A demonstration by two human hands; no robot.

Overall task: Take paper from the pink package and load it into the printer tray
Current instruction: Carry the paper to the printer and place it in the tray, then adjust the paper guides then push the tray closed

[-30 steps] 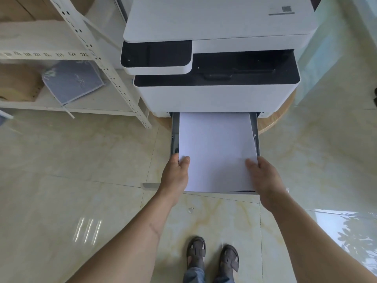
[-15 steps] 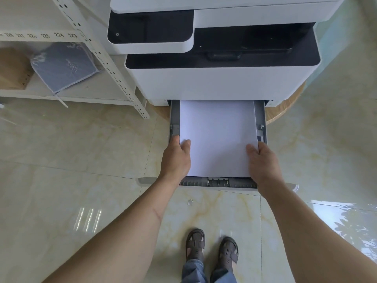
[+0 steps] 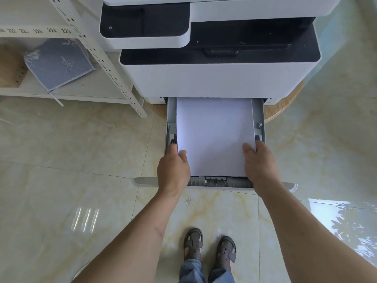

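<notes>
A white stack of paper (image 3: 214, 131) lies inside the pulled-out grey printer tray (image 3: 259, 119), its far end under the white and black printer (image 3: 214, 78). My left hand (image 3: 173, 168) grips the stack's near left corner, thumb on top. My right hand (image 3: 260, 162) grips the near right corner the same way. The tray's grey front lip (image 3: 216, 181) shows just behind the paper's near edge. The pink package is out of view.
A white metal shelf rack (image 3: 98, 58) stands to the left, holding a blue-grey cloth bag (image 3: 59, 62) and a cardboard box (image 3: 10, 66). The printer sits on a round wooden stand (image 3: 285, 107). Glossy marble floor tiles (image 3: 61, 160) surround it; my sandalled feet (image 3: 210, 246) are below.
Both hands have pushed the paper stack further into the tray, so the tray's front lip now shows. The view has moved closer to the printer.
</notes>
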